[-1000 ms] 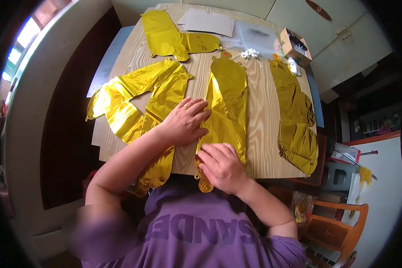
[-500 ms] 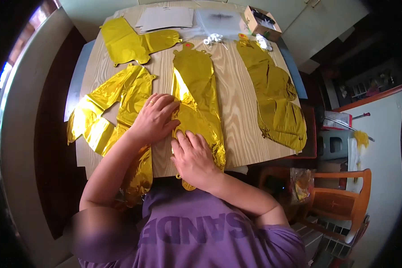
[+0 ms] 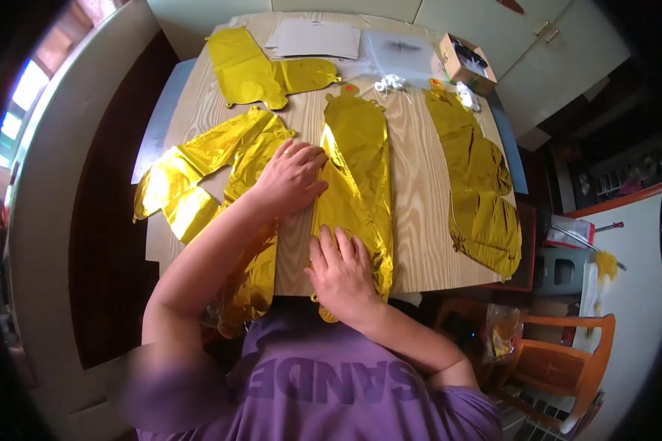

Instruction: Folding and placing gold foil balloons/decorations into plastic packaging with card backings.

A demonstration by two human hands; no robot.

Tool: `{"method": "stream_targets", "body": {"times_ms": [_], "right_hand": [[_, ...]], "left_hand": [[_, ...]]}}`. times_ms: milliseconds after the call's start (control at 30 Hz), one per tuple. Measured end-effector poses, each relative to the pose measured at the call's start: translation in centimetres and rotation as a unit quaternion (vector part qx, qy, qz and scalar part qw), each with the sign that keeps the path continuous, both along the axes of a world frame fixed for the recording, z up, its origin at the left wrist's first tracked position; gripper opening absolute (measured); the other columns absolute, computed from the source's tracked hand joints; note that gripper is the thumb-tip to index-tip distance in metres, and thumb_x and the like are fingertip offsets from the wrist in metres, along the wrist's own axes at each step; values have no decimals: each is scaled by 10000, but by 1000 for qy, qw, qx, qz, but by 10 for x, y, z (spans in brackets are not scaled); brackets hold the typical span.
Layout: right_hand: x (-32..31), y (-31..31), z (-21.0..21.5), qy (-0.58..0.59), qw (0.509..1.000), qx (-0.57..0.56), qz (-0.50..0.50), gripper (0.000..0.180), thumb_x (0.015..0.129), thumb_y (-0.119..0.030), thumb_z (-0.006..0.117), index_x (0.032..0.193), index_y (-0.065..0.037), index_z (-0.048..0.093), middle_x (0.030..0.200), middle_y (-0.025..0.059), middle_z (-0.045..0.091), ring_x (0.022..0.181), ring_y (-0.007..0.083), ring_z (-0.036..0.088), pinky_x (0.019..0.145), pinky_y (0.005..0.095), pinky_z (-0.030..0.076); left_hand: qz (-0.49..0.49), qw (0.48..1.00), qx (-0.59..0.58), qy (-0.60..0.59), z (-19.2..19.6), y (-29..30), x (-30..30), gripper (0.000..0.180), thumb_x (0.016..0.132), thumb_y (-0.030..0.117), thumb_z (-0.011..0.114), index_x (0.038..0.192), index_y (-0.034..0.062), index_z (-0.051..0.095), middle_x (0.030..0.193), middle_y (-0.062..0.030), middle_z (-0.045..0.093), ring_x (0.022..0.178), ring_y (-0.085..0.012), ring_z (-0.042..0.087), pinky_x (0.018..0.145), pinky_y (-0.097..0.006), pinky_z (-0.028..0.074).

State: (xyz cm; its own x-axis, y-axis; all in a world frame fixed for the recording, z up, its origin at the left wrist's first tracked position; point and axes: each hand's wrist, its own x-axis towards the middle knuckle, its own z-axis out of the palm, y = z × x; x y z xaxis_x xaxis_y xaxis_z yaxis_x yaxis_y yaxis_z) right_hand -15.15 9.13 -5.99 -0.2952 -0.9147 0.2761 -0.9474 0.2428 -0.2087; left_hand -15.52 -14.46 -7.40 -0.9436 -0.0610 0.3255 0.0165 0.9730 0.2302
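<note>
A flat gold foil balloon [image 3: 359, 165] lies lengthwise down the middle of the wooden table [image 3: 423, 220]. My right hand [image 3: 340, 273] presses flat on its near end at the table's front edge, fingers spread. My left hand [image 3: 290, 178] lies palm down beside the balloon's left edge, over the wood and a second gold foil balloon [image 3: 221, 162] that spreads to the left and hangs off the front edge. Neither hand grips anything.
Another gold balloon [image 3: 478, 184] lies along the table's right side and one more [image 3: 261, 73] at the back left. White sheets of paper [image 3: 318, 38], a clear plastic bag [image 3: 404, 48] and a small cardboard box [image 3: 465, 62] sit at the back. An orange wooden chair [image 3: 559, 360] stands at lower right.
The view has shifted, so the table sits slightly lower in the picture. My left hand has slid a little along the middle balloon's left edge; my right hand stays pressed on its near end.
</note>
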Motion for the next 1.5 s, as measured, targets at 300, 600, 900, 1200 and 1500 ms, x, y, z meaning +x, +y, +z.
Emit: {"method": "stream_targets", "body": {"times_ms": [300,600,900,1200,1500], "right_hand": [[-1,1,7,-5,999,31,7,497,846,-237,723,1258,15,606,1348,213,548,1256,368,505,1043,517,403],[-108,9,6,-72,991,-114,-11,428,973,-278,594,1315,-21,602,1369,181,591,1275,355,539,1104,488,374],[-129,6,-19,-43,996,76,-14,745,1007,-454,512,1555,2,296,1646,186,229,1518,399,187,1230,560,90],[-132,3,-6,-59,982,178,-4,836,983,-394,533,1585,29,135,1667,232,70,1545,416,12,1235,564,-29],[-216,-43,42,-343,938,17,-46,396,992,-278,607,1273,1,609,1276,211,611,1159,316,608,998,448,476]], "left_hand": [[132,987,-75,-50,10,-40,-54,516,927,374,639,1329,55,585,1402,-127,548,1350,-300,464,1207,-486,247],[25,999,-18,-29,4,51,11,735,979,456,541,1492,-45,383,1547,-253,384,1474,-380,316,1221,-524,201],[36,999,-15,-11,-10,63,24,874,948,588,533,1501,-65,359,1572,-272,334,1482,-424,286,1202,-540,209],[-1,997,32,-69,-5,80,-2,905,973,663,411,1547,-28,300,1604,-292,256,1511,-445,197,1221,-556,136],[7,994,16,-104,6,81,3,886,972,674,398,1562,22,287,1614,-285,230,1505,-459,191,1211,-583,145]]}}
